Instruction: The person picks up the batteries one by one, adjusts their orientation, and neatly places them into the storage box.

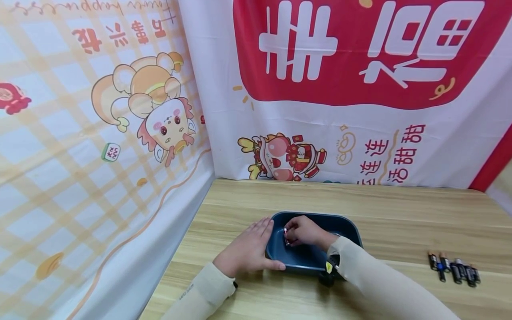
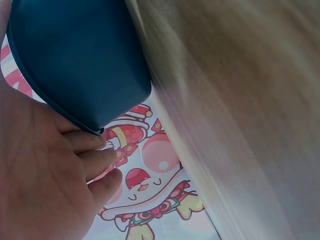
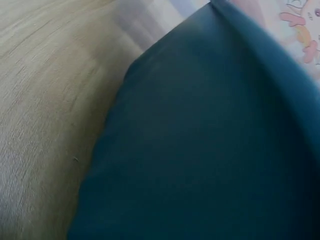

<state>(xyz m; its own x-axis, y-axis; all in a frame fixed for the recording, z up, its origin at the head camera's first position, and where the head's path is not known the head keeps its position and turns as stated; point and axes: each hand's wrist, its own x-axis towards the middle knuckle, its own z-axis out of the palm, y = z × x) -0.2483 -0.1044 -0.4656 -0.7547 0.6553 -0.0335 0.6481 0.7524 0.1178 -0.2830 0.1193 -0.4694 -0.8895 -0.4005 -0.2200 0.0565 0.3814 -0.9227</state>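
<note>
A dark blue rectangular tray [image 1: 306,265] with raised walls stands on the wooden table. My left hand [image 1: 250,249] spans its left end, fingers straight toward the far corner and thumb along the near side. In the left wrist view, the fingers of that hand [image 2: 55,170] lie at the wall of the tray [image 2: 75,55]. Inside the tray, near its left end, my right hand [image 1: 306,232] pinches a small red-and-silver battery [image 1: 286,237], partly hidden by the fingers. The right wrist view is filled by the outer wall of the tray [image 3: 190,130]; the right hand is out of that view.
Several dark batteries [image 1: 456,269] lie grouped on the table [image 1: 392,204] to the right of the tray. Printed cloth [image 1: 340,124] hangs behind the table, and another patterned cloth [image 1: 80,178] hangs along its left side.
</note>
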